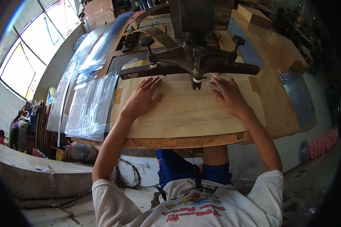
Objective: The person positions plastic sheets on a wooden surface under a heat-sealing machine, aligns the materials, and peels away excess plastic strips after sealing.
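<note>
- Left hand [143,96]: fingers spread wide and flat, gripping nothing, pressing the plywood sheet [185,113].
- Right hand [228,96]: fingers open, flat on the sheet's far right part, fingertips just beside the machine head [195,62].
- Plywood sheet lies on the wooden workbench [178,142], under the machine's dark arm.
- Clear plastic sheets [91,108] lie left.

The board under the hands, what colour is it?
Pale tan wood, in the head view: board.

hands: 2, left hand [142,99] and right hand [229,96] | wood board [185,117]: 1 | big machine [193,56]: 1 | black knobs [147,41]: 2 | clear plastic sheet stack [91,106]: 1
</note>
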Available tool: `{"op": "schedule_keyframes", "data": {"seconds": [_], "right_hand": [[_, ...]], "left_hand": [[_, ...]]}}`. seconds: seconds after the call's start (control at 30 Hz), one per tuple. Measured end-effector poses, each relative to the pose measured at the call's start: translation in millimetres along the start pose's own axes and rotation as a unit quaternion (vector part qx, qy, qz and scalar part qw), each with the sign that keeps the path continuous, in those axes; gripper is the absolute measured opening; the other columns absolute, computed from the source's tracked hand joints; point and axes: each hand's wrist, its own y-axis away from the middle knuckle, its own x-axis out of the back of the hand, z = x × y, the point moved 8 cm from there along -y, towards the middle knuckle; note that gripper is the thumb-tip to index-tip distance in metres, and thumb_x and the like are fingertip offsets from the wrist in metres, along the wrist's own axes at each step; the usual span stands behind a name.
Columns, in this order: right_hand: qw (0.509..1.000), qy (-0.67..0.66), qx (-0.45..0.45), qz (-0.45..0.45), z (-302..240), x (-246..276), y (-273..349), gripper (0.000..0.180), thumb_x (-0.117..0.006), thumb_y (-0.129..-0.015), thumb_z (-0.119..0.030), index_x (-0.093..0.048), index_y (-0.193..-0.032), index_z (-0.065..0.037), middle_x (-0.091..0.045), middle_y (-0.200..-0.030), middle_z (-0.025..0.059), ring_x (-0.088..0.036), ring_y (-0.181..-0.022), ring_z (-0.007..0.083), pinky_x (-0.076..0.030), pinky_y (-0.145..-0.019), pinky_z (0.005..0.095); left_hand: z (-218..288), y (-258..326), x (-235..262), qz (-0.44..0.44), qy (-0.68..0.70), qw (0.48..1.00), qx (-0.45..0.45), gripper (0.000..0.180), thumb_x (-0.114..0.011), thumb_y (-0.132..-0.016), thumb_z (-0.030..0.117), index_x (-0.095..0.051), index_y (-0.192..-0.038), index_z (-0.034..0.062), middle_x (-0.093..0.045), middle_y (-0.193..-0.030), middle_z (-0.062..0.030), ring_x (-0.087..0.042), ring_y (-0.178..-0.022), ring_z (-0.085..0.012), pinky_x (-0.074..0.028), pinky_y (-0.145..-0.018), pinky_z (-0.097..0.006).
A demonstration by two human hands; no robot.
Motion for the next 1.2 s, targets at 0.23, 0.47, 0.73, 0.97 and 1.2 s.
{"op": "schedule_keyframes", "data": {"seconds": [0.23, 0.47, 0.73, 0.97, 1.2], "right_hand": [[1.000, -0.018, -0.014, -0.009, -2, 6, 5, 0.055, -0.061, -0.101, -0.032, -0.052, -0.142, 0.003, -0.061, -0.140, 0.0192, -0.056, -0.107, 0.0370, -0.043, -0.103, 0.0448], [0.995, -0.043, -0.084, -0.045, 0, 10, 3, 0.059, -0.062, -0.101, -0.031, -0.048, -0.145, 0.006, -0.067, -0.126, 0.0204, -0.056, -0.100, 0.0369, -0.047, -0.097, 0.0461], [0.996, -0.065, -0.065, -0.002, 0, 12, 3, 0.060, -0.062, -0.101, -0.029, -0.046, -0.146, 0.007, -0.070, -0.115, 0.0210, -0.059, -0.098, 0.0372, -0.048, -0.095, 0.0475], [0.997, -0.016, -0.078, -0.001, 6, 12, 6, 0.055, -0.065, -0.099, -0.027, -0.050, -0.141, 0.006, -0.072, -0.106, 0.0197, -0.066, -0.094, 0.0372, -0.051, -0.091, 0.0470], [0.995, -0.042, -0.089, -0.009, 5, 17, 5, 0.033, -0.067, -0.097, -0.023, -0.062, -0.118, 0.002, -0.074, -0.101, 0.0143, -0.072, -0.082, 0.0333, -0.053, -0.084, 0.0459]], "left_hand": [[-4, 8, 3, 0.032, 0.007, 0.999, 0.043, 0.052, -0.058, -0.101, 0.026, -0.053, -0.142, -0.0055, -0.054, -0.146, -0.0265, -0.047, -0.141, -0.0385, -0.039, -0.119, -0.044], [-2, 5, 4, 0.041, 0.023, 0.999, 0.005, 0.046, -0.060, -0.099, 0.022, -0.058, -0.134, -0.0069, -0.056, -0.143, -0.0274, -0.050, -0.138, -0.0406, -0.041, -0.118, -0.045], [-4, 5, 8, 0.050, 0.050, 0.997, 0.029, 0.037, -0.061, -0.097, 0.019, -0.064, -0.128, -0.0026, -0.059, -0.140, -0.0274, -0.054, -0.135, -0.0413, -0.044, -0.115, -0.046], [-3, 8, 7, 0.064, 0.005, 0.996, 0.054, 0.035, -0.062, -0.095, 0.016, -0.065, -0.127, 0.0008, -0.061, -0.138, -0.0253, -0.057, -0.131, -0.0401, -0.047, -0.111, -0.047], [-6, 10, 4, 0.044, 0.003, 0.998, 0.045, 0.036, -0.062, -0.093, 0.013, -0.063, -0.125, -0.0013, -0.062, -0.136, -0.0256, -0.057, -0.131, -0.0400, -0.050, -0.109, -0.047]]}}
